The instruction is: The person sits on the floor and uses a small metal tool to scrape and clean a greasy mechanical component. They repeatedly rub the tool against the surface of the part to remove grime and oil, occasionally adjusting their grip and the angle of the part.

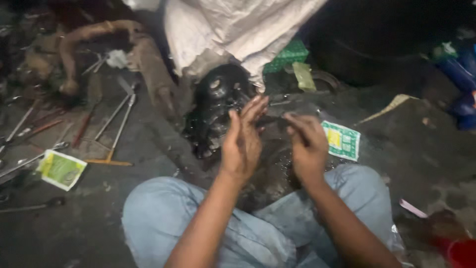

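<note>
Hands (275, 141) above oily floor (124, 198) among scattered tools (116, 121)

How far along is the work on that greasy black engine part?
Done: tools lie spread on the floor, and the black engine part sits bare and oily. In hand: the right hand grips a thin dark tool toward it, while the left hand is held open beside it. Left: the part remains coated in grease; nothing looks cleaned or refitted.
</note>
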